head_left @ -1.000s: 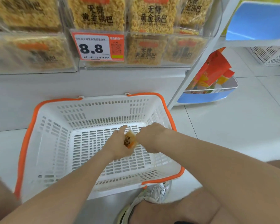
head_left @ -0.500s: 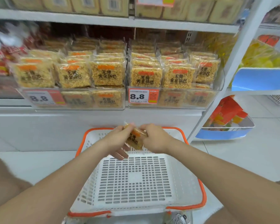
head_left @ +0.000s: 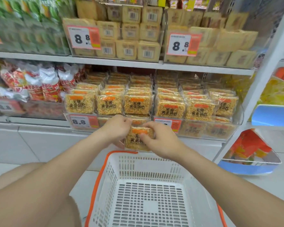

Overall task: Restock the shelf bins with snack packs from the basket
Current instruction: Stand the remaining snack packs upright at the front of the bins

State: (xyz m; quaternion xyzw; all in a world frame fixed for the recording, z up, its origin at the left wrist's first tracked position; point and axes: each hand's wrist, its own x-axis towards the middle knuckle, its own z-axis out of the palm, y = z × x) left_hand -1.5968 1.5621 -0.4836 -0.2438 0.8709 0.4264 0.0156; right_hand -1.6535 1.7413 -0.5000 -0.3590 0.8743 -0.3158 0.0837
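A square yellow snack pack (head_left: pixel 137 140) with an orange label is held upright between both hands, just in front of the lower shelf's clear bin (head_left: pixel 108 122). My left hand (head_left: pixel 116 128) grips its left edge and my right hand (head_left: pixel 161 140) grips its right edge, thumb across the front. The bin behind holds rows of identical packs (head_left: pixel 109 104). The white basket (head_left: pixel 105 176) with an orange rim sits on the floor below my hands, with nothing showing inside it.
A second clear bin (head_left: pixel 236 125) of the same packs stands to the right. The shelf above carries beige packs (head_left: pixel 129 49) and 8.8 price tags. Red-and-white bags (head_left: pixel 39 86) fill the left. A white upright post (head_left: pixel 266 71) and a blue side rack (head_left: pixel 272 115) stand right.
Both hands have lifted the snack pack out of the basket and up toward the lower shelf bin. My view has tilted up from the basket to the shelves.
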